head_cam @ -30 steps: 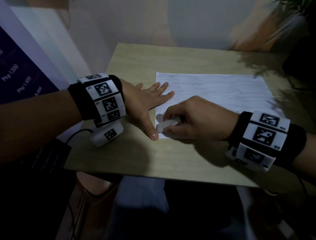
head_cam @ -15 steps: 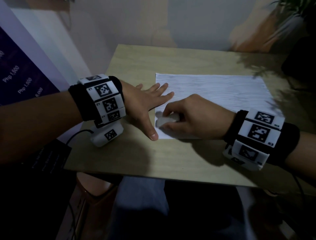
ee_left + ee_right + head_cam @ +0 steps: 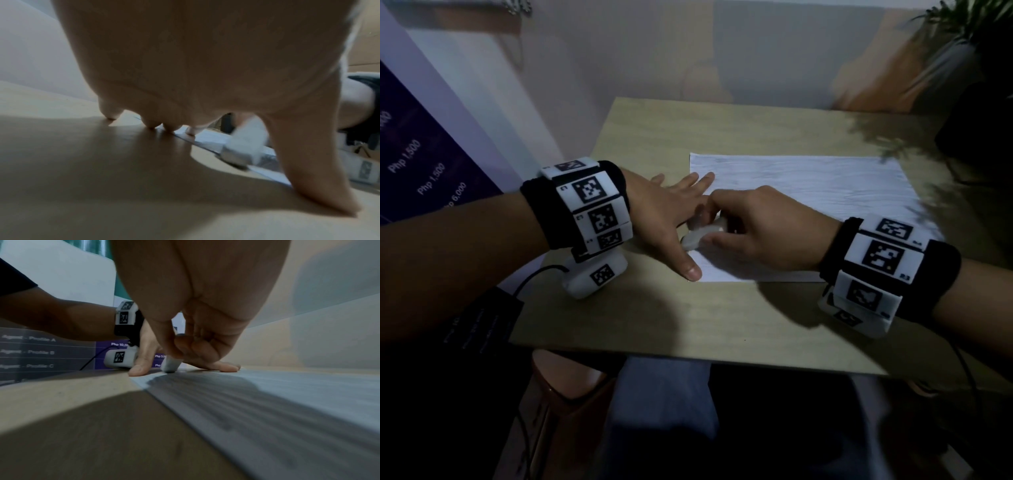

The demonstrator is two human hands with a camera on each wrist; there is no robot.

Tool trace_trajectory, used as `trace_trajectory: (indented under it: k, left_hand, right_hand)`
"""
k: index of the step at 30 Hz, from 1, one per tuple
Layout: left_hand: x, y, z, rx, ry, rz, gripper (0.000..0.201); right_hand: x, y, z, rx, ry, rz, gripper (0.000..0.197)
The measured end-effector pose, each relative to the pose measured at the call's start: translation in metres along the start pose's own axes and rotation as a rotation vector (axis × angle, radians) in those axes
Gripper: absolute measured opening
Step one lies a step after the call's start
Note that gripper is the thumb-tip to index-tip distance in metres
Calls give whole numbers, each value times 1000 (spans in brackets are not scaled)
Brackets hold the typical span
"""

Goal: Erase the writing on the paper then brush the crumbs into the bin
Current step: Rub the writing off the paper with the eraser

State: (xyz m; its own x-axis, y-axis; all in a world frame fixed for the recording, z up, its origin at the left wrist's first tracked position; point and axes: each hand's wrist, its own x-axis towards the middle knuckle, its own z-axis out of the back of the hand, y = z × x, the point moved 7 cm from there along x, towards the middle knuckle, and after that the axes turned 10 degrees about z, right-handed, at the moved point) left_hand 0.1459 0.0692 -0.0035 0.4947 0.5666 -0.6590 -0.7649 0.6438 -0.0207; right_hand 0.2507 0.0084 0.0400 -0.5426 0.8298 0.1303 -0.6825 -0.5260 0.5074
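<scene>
A white sheet of paper [image 3: 818, 192] with faint pencil lines lies on the wooden table [image 3: 722, 130]. My left hand [image 3: 667, 212] lies flat, fingers spread, pressing the paper's left edge, thumb at its near corner. My right hand [image 3: 760, 226] pinches a white eraser [image 3: 700, 234] and presses its end on the paper by that left edge, close to the left thumb. The left wrist view shows the eraser [image 3: 244, 146] blurred on the paper [image 3: 207, 139]. In the right wrist view the eraser [image 3: 170, 365] stands on the paper [image 3: 287, 402] under my fingertips. No bin is in view.
A dark printed banner [image 3: 417, 171] stands to the left of the table. A potted plant [image 3: 962, 41] rises at the far right corner. A brown stool or seat edge [image 3: 565, 380] shows under the table's near edge, beside my legs.
My right hand has slid the eraser up along the paper's left edge, closer to the left hand's fingers. The left hand has kept its place.
</scene>
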Motion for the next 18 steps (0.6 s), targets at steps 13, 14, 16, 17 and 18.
trace_trajectory:
  k: [13, 14, 16, 17, 18]
  left_hand:
    - [-1, -2, 1, -20, 1, -22, 131]
    - [-1, -2, 1, -16, 0, -20, 131]
    - [0, -1, 1, -7, -3, -8, 133]
    - [0, 0, 1, -3, -4, -5, 134]
    - [1, 0, 0, -1, -4, -7, 134]
  right_hand:
    - [5, -10, 7, -97, -61, -46, 28]
    - [4, -7, 5, -81, -38, -21, 25]
    - [1, -2, 0, -68, 30, 32, 18]
    - [2, -3, 1, -72, 31, 34, 18]
    - [3, -6, 4, -83, 4, 13, 20]
